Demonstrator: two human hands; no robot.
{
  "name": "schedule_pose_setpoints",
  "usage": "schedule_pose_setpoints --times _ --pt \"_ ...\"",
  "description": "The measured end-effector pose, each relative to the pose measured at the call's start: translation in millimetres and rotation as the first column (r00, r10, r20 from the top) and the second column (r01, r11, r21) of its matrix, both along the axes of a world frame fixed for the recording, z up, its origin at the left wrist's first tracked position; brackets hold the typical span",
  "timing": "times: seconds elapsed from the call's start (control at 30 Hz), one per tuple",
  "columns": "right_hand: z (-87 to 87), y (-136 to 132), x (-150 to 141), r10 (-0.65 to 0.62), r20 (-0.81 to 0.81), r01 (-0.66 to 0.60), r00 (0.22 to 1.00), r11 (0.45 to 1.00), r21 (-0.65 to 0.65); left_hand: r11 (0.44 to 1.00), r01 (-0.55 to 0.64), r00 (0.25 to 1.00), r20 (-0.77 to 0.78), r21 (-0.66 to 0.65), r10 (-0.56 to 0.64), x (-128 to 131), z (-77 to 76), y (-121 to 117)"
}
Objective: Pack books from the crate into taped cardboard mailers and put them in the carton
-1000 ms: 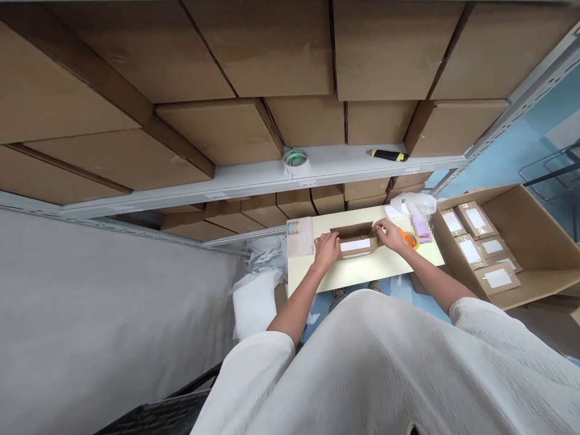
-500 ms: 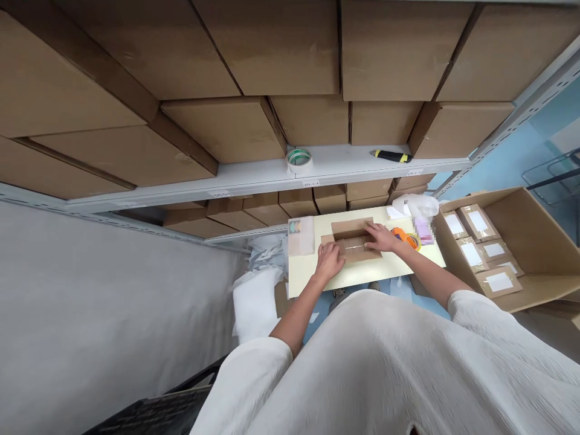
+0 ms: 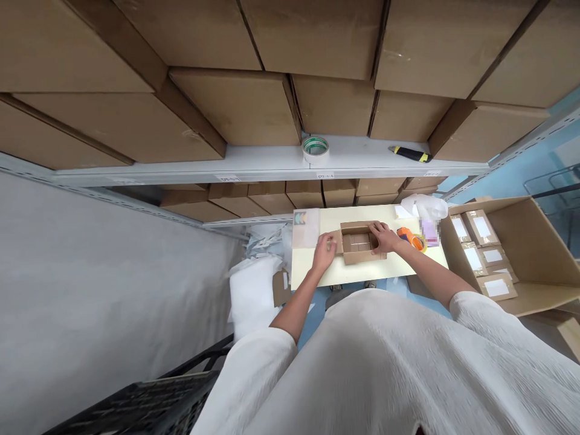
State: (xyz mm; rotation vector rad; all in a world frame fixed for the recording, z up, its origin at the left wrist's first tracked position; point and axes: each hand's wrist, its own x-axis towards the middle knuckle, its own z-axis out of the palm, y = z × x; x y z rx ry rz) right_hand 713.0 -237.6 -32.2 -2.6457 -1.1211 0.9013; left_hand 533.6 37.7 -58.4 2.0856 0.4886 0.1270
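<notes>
A small cardboard box [image 3: 365, 258] stands on the pale yellow table [image 3: 312, 272] with its top open. Its inside shows bare cardboard with a seam across the bottom. At the box's left end, my left hand [image 3: 324, 252] has its fingers closed on the outward-folded flap. My right hand [image 3: 385, 237] grips the right end, thumb inside the wall and fingers over the rim. Just right of that hand lies an orange tape dispenser [image 3: 408, 237] with a roll of yellowish tape. A flat clear packet with a coloured print [image 3: 306, 232] is at the table's left.
A large open carton [image 3: 539, 241] at the right holds several small labelled boxes. Shelves of brown boxes [image 3: 335, 39] rise behind the table; a white tape roll [image 3: 316, 150] and a utility knife [image 3: 411, 154] lie on the shelf edge. White foam sheets [image 3: 251, 296] are at the left.
The box has tipped so its open top and inside show. My left hand has shifted to the left flap, and my right hand has moved over the right end's rim. The view has also shifted.
</notes>
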Motion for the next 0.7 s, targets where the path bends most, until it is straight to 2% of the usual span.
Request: schedule_pose_setpoints --times 0.07,0.13,0.3,0.47,0.7 --pt "5.4 0.2 -1.9 -0.005 0.001 0.005 1.0 1.0 -0.019 0.991 -0.133 0.984 -0.12 -0.025 0.129 5.9 -5.2 27.1" --pt "9.3 0.4 -4.1 -0.008 0.012 0.009 1.0 1.0 -0.028 0.972 -0.234 0.943 -0.234 0.034 0.236 10.9 -11.4 54.8" --pt "12.6 -0.7 -8.6 -0.013 0.028 0.013 1.0 1.0 -0.02 0.913 -0.348 0.798 -0.443 0.214 0.408 17.1 -28.7 104.8" --pt "13.1 -1.0 -10.0 -0.03 0.026 0.031 0.999 0.998 -0.055 0.896 -0.37 0.708 -0.551 0.244 0.443 24.0 -42.5 123.6" --pt "11.0 -2.2 -11.3 -0.058 0.02 0.058 0.998 0.997 -0.048 0.899 -0.299 0.723 -0.54 0.32 0.432 28.9 -53.9 127.5"
